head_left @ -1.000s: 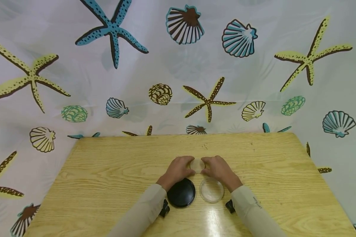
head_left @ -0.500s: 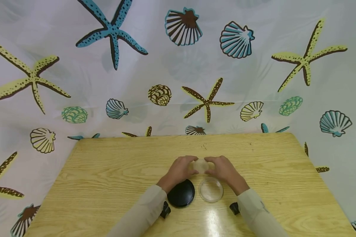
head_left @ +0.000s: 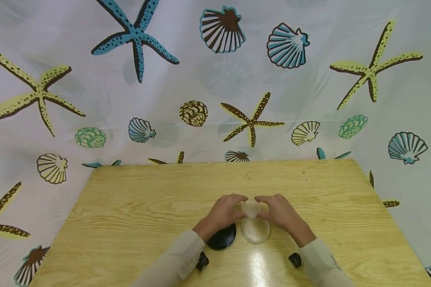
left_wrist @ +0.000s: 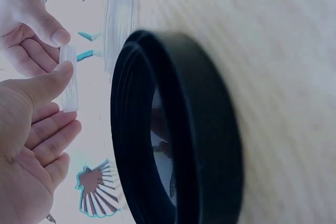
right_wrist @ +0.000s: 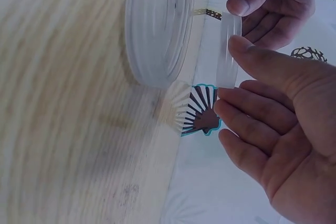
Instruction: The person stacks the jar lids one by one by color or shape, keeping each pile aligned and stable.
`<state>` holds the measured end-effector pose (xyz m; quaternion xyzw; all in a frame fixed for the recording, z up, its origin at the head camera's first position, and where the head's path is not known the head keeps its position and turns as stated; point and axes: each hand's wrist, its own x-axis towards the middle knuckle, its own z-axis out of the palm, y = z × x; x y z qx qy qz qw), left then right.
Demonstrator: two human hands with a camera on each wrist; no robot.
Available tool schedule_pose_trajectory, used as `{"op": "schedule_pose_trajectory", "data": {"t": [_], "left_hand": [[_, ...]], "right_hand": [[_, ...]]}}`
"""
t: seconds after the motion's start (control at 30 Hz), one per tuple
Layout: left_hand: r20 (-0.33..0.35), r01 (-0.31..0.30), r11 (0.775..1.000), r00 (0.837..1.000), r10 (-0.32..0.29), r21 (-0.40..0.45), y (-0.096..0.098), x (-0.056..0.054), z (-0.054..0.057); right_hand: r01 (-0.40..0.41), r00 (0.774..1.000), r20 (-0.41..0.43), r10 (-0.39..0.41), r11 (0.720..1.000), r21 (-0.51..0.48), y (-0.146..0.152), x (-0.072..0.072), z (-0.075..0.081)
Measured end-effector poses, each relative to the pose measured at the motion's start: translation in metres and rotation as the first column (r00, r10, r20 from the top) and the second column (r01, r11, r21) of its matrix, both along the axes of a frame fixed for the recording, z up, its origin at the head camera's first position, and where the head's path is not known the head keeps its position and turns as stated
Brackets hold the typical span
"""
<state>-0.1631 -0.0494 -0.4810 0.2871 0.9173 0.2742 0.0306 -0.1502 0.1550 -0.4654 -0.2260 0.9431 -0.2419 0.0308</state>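
Note:
Both hands hold a small round translucent white lid (head_left: pixel 250 208) between them, fingers and thumbs at its opposite edges. My left hand (head_left: pixel 224 212) pinches its left side, and my right hand (head_left: pixel 281 212) pinches its right side. Edge-on in the wrist views, the lid (left_wrist: pixel 69 80) shows as a thin, shallow disc raised above the tabletop. Just below it in the head view lies a clear round shallow dish (head_left: pixel 256 240), whose far rim the lid overlaps. A black round lid-like piece with a raised rim (head_left: pixel 221 239) lies left of the dish, partly hidden by the left wrist.
The wooden table (head_left: pixel 136 207) stretches wide around both hands. Behind and beside it hangs a white cloth (head_left: pixel 201 87) printed with starfish and shells. Small black wrist devices (head_left: pixel 202 262) sit beneath the beige sleeves (head_left: pixel 172 261).
Both hands have carried the translucent lid to the right and slightly nearer, from beyond the gap between the pieces to the clear dish's far rim. The dish and black piece stayed put.

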Motion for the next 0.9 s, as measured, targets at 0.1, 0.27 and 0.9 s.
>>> {"op": "schedule_pose_trajectory", "data": {"t": [0.1, 0.27, 0.9], "left_hand": [[0.012, 0.016, 1.000, 1.000, -0.015, -0.021, 0.003, 0.006, -0.002], [-0.003, 0.034, 0.996, 0.999, -0.034, -0.082, 0.008, 0.012, -0.005], [-0.028, 0.115, 0.982, 0.992, -0.121, -0.152, 0.011, 0.022, -0.017]], "right_hand": [[-0.009, 1.000, 0.016, 0.009, 1.000, 0.010, 0.004, 0.007, -0.001], [0.000, 0.999, 0.033, 0.000, 1.000, -0.007, 0.010, 0.016, -0.005], [0.009, 0.998, 0.060, -0.009, 1.000, -0.001, 0.015, 0.028, -0.016]]}}
